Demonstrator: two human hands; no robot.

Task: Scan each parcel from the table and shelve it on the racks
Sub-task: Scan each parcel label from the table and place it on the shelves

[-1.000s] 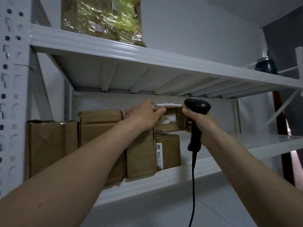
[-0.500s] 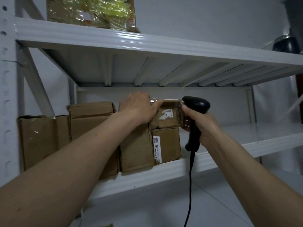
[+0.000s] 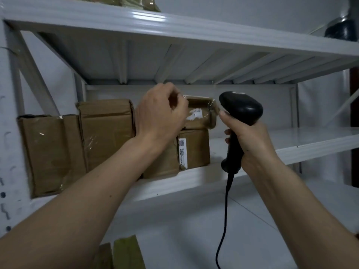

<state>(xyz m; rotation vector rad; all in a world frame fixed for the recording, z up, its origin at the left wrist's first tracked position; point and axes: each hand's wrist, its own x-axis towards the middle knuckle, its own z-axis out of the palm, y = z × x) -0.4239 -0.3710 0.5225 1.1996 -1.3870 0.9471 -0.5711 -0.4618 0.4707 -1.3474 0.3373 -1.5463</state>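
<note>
A small taped brown parcel [image 3: 202, 115] with a white label lies on top of a lower labelled parcel [image 3: 196, 148] on the middle rack shelf [image 3: 291, 140]. My left hand [image 3: 159, 117] is at the small parcel's left end with fingers curled, covering that end. Whether it still holds the parcel is hidden. My right hand [image 3: 250, 140] grips the handle of a black barcode scanner [image 3: 240, 107], whose head sits just right of the small parcel, with my thumb tip close to the parcel's right edge.
Two bigger cardboard parcels [image 3: 106, 131] [image 3: 50, 152] stand to the left on the same shelf. The upper shelf [image 3: 174, 24] hangs close above, with a dark round object [image 3: 342, 30] at its right. The scanner cable [image 3: 225, 210] hangs down. Cardboard [image 3: 126, 253] lies below.
The small parcel has settled onto the lower parcel. My left hand's fingers have come off its top and curled back. My right hand with the scanner stays beside it.
</note>
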